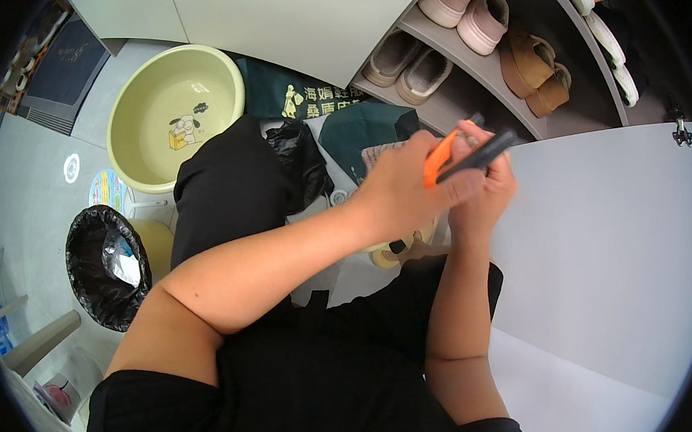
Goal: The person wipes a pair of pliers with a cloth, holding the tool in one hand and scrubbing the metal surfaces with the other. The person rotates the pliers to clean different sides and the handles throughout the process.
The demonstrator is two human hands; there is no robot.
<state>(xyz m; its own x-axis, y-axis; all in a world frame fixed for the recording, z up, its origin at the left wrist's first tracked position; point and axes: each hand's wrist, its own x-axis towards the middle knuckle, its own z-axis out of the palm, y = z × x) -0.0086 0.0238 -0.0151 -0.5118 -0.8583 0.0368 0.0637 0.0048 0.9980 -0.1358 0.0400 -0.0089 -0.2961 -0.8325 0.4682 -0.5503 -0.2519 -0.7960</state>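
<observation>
Both my hands meet in front of me, right of centre. My left hand (400, 180) grips a two-armed orange-and-black object (438, 161), thumb pressed along its dark lower arm. Motion blur hides what kind of object it is. My right hand (487, 189) is raised against it, fingers curled upward between and behind the two arms. Whether those fingers grip the object or something small is unclear. Below the hands, a dark green bag (364, 131) and a striped cloth-like item (378, 153) lie partly covered by my left hand.
A pale yellow basin (137, 110) stands on the floor at upper left, above a black-lined bin (82, 273). Ahead, an open shoe cabinet holds pink shoes (483, 26), grey-lined slip-ons (426, 77) and brown shoes (528, 68). Its white door (596, 230) spans the right side.
</observation>
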